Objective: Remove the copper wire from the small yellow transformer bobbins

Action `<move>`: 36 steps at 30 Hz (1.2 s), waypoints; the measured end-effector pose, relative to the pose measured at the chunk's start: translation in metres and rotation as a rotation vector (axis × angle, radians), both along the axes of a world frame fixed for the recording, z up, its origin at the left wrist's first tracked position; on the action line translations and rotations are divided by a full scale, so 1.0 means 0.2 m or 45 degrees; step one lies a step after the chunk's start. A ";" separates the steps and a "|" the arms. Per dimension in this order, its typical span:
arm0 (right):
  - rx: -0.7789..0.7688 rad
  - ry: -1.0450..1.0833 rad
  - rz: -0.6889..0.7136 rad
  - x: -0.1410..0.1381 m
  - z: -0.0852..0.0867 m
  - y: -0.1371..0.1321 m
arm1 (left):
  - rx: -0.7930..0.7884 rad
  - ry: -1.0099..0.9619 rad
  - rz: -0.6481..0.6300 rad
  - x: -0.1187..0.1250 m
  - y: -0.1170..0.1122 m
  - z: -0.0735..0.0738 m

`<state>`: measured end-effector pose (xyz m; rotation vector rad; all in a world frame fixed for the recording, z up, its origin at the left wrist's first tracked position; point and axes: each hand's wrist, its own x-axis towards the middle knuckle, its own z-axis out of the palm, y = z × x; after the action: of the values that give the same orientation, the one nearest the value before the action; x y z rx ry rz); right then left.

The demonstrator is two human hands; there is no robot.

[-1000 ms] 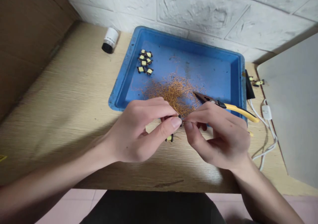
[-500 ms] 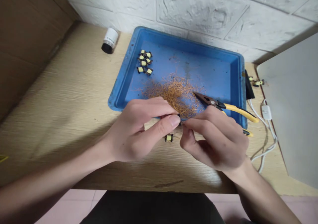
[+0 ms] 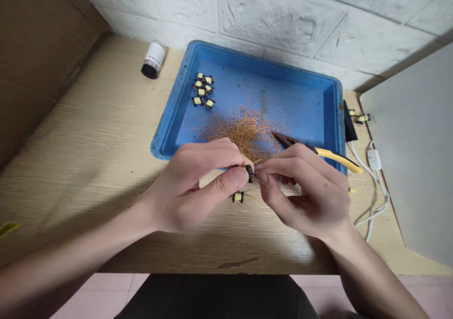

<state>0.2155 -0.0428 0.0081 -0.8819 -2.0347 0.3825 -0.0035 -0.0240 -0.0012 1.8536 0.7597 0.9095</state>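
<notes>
Between the thumb and fingers of my left hand (image 3: pixel 201 187) is a small wire-wound transformer (image 3: pixel 249 173), its black pin end facing right. My right hand (image 3: pixel 304 187) pinches a thin copper wire (image 3: pixel 261 181) that comes out of that end. Just below the fingertips, another transformer (image 3: pixel 238 197) with yellow tape and loose wire ends lies on the table. Behind my hands, a heap of copper wire clippings (image 3: pixel 244 130) lies in the blue tray (image 3: pixel 297 69). Long-nose pliers (image 3: pixel 334 156) with yellow and black handles rest across the tray's right front, partly hidden by my right hand.
Several yellow-taped transformers (image 3: pixel 203 91) sit at the tray's left. A white bottle with a black cap (image 3: pixel 154 59) lies near the wall. To the right are a white cable with a switch (image 3: pixel 374 159), a black object (image 3: pixel 349 121) and more transformers (image 3: pixel 361 118).
My left hand has turned the transformer so its black pin end shows more. The right fingertips have shifted slightly on the wire. The whole view has moved a little.
</notes>
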 end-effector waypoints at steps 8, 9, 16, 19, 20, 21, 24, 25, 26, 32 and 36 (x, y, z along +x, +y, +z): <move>-0.114 0.027 -0.014 -0.01 0.00 0.00 | 0.062 -0.010 -0.089 0.00 0.01 -0.01; -0.131 0.030 -0.019 0.00 0.00 0.00 | 0.061 -0.011 -0.077 0.00 0.01 -0.01; 0.140 0.044 -0.141 0.01 0.02 -0.02 | -0.018 0.055 0.023 0.00 0.00 0.01; 0.331 -0.037 -0.114 0.01 0.01 -0.03 | -0.041 0.059 0.024 0.00 0.01 0.03; 0.348 -0.051 -0.097 0.00 0.00 -0.03 | -0.050 0.058 0.020 0.01 0.01 0.04; 0.341 -0.060 -0.083 0.00 0.00 -0.03 | -0.057 0.057 0.014 0.01 0.01 0.04; 0.251 -0.100 -0.041 0.00 0.00 -0.04 | -0.059 0.056 -0.003 0.01 0.01 0.04; 0.231 -0.107 -0.039 0.00 0.00 -0.04 | -0.050 0.059 -0.004 0.01 0.01 0.04; 0.218 -0.105 -0.045 0.00 0.01 -0.05 | -0.037 0.062 -0.003 0.01 0.00 0.04; 0.108 -0.112 -0.073 -0.01 0.02 -0.05 | 0.008 0.068 0.012 0.01 0.00 0.02; 0.096 -0.154 -0.081 -0.02 0.01 -0.05 | 0.016 0.073 -0.007 0.01 0.01 0.02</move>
<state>0.2120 -0.0521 0.0093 -0.9407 -2.1107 0.2206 -0.0021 -0.0224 0.0022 1.8989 0.7858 0.8625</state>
